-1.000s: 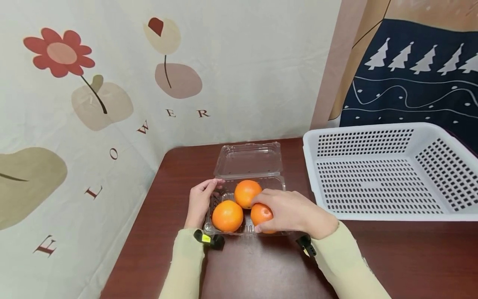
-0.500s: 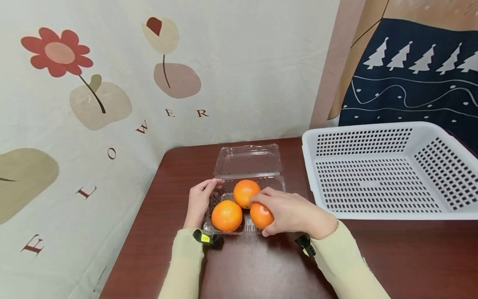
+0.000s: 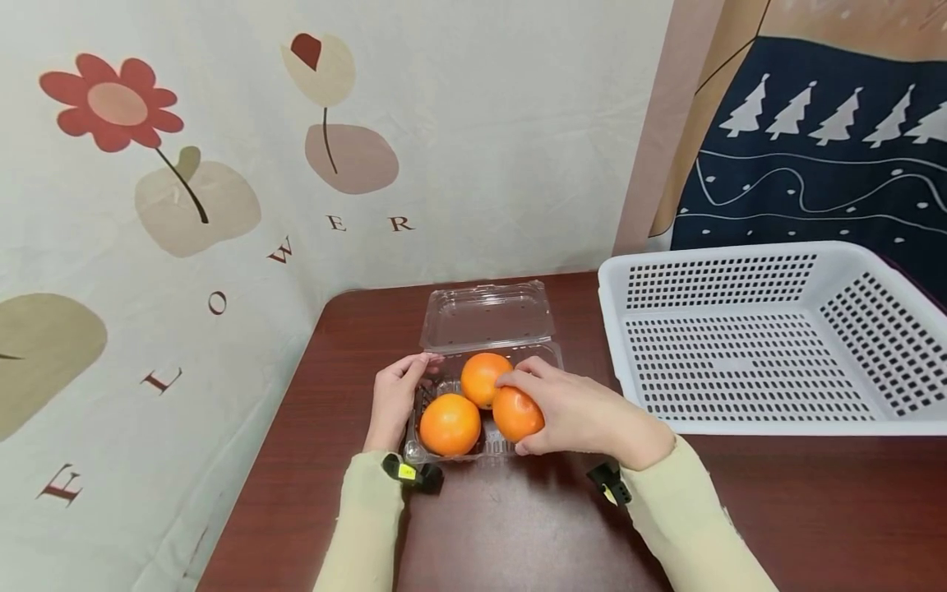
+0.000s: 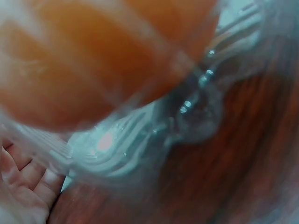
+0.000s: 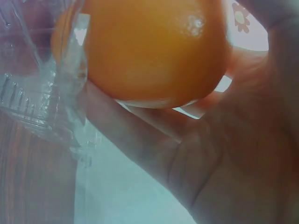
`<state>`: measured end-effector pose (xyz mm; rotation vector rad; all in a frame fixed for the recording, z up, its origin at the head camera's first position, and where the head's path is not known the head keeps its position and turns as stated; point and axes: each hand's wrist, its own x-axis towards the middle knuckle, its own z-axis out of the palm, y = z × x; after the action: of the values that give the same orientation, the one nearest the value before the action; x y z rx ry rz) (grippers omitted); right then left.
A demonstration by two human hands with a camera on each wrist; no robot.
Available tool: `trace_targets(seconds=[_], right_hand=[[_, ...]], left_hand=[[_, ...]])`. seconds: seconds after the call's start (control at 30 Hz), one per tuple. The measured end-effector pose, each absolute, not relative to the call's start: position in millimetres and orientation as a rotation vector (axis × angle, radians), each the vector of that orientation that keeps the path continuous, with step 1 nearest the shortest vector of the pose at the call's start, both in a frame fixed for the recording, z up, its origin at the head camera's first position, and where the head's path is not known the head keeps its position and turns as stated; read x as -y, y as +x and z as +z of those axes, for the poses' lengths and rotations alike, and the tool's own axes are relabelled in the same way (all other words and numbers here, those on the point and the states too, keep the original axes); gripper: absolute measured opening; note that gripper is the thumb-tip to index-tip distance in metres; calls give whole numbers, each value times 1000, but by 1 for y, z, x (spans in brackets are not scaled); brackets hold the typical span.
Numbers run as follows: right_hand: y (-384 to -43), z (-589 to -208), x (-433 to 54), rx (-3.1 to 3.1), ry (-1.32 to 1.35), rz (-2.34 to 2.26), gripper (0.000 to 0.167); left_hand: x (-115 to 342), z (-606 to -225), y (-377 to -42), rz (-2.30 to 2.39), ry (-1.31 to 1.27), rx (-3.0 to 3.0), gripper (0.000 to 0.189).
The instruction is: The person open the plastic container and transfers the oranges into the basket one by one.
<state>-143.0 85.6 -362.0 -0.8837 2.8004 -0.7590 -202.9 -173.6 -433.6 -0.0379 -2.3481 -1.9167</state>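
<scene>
My right hand (image 3: 580, 411) grips an orange (image 3: 518, 413) at the right side of a clear plastic clamshell container (image 3: 497, 448). In the right wrist view, the fingers (image 5: 140, 126) curve beneath the held orange (image 5: 154, 46), which sits close to the container wall. Two other oranges lie in the container: a front left orange (image 3: 450, 424) and a back orange (image 3: 486, 380). My left hand (image 3: 395, 399) holds the container's left side, its fingertips partly hidden at the far left corner. The left wrist view shows this hand (image 4: 25, 186) against the container's underside.
The clamshell's lid (image 3: 487, 316) lies folded back behind its tray. A large white perforated plastic basket (image 3: 740, 370) stands to the right on the dark red wooden table (image 3: 473, 534). A printed cloth (image 3: 503, 148) hangs behind the table.
The right hand has closed its grip round the right orange and raised it slightly, showing more of the fruit. The container has shifted a little; the left hand stays in place.
</scene>
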Motion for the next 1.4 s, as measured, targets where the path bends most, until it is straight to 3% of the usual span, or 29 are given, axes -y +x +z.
trace_targets(seconds=[1.4], right_hand=[[-150, -348, -103, -3120, -884, -913, 62]], left_hand=[[173, -433, -203, -1908, -4, 2355, 28]])
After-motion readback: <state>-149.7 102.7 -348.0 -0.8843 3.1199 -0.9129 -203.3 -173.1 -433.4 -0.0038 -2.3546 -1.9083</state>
